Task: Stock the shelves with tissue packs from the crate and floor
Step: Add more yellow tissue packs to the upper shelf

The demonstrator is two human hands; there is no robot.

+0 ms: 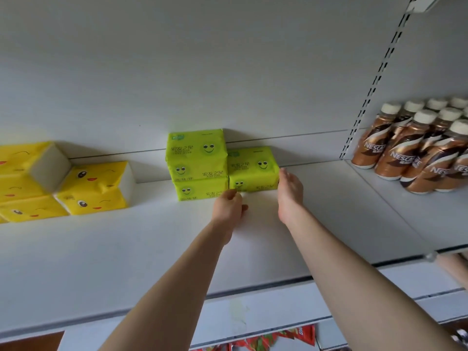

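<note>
Green tissue packs with smiley faces stand at the back of the white shelf [126, 249]: a stack of two [196, 164] on the left and a single pack [253, 169] beside it on the right. My left hand [229, 207] is at the lower front left corner of the single pack, fingers curled and touching it. My right hand [290, 192] lies with straight fingers flat against that pack's right end. Several yellow tissue packs [93, 188] with cartoon faces lie further left on the same shelf.
Several brown Nescafe bottles [415, 150] stand on the neighbouring shelf section to the right, behind a slotted upright [374, 89]. Bare shelf lies in front of and to the right of the green packs. Red packaging [278, 338] shows on the shelf below.
</note>
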